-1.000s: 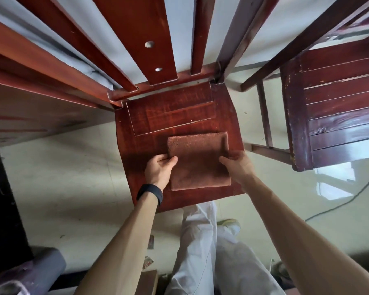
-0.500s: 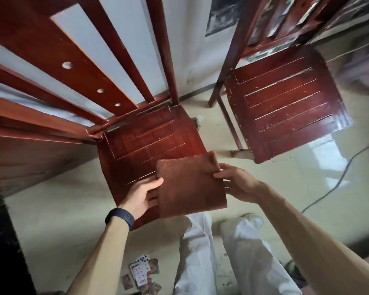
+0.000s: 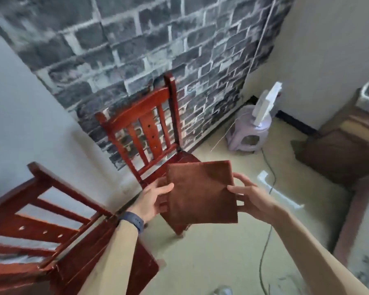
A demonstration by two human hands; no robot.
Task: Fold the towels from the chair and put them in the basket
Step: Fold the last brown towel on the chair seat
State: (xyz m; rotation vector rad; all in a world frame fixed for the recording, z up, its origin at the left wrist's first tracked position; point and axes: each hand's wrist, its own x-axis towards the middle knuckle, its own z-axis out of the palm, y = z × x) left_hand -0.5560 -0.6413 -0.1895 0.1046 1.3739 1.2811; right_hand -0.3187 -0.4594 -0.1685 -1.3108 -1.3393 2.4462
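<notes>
Towel [image 3: 201, 191] up in the air, folded into a brown square, held between both hands and clear of everything below it. Left hand [image 3: 152, 201] grips the left edge, thumb laid over the near face, fingers curled underneath. Right hand [image 3: 252, 200] pinches the right edge, thumb on the near face, fingers spread behind the cloth. A dark wristband [image 3: 133, 222] sits on the left wrist. Just behind the towel stands a red wooden chair [image 3: 145, 126], its seat mostly hidden by the cloth, its back towards the brick-patterned wall [image 3: 136, 39]. A second red chair [image 3: 30, 226] fills the near left corner. Far right, a lilac plastic stool [image 3: 248, 135] carries a white object [image 3: 265, 103] I can't make out, and a green cable [image 3: 264, 252] trails across the pale floor [image 3: 211, 262]. A bulky brown shape at the right edge is too blurred to name.
</notes>
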